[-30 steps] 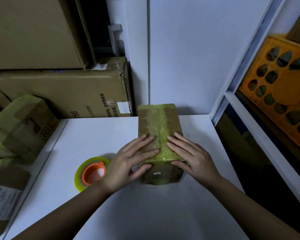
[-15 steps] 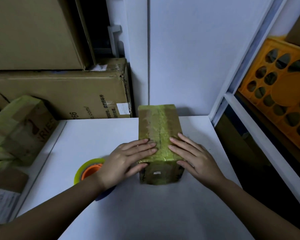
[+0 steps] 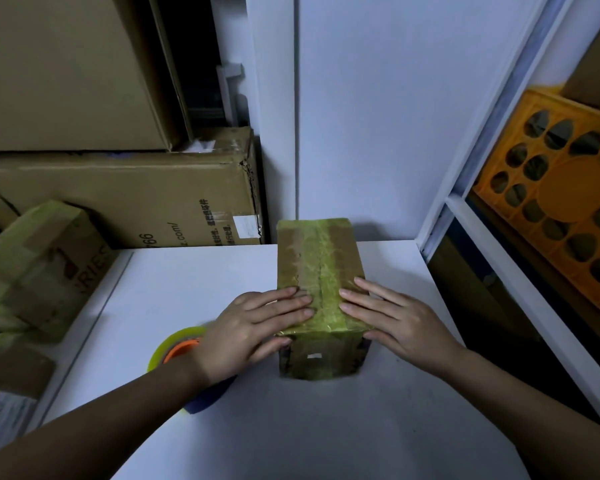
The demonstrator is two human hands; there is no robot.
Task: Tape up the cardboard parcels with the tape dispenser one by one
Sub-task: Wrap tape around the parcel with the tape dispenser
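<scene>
Pretty dim overall, bluish cast; soft shadows under the arms on the worktop (image 3: 326, 427), wide-angle bending at edges.

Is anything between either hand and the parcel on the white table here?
Nothing visible. The left hand and right hand already lie flat on the parcel, one each side of its taped seam. The tape roll sits apart, under the left wrist.

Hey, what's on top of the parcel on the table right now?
Yellowish tape runs along the parcel top. The left hand and right hand lie flat on its near end, fingers straight. The tape beneath the fingers is covered.
</scene>
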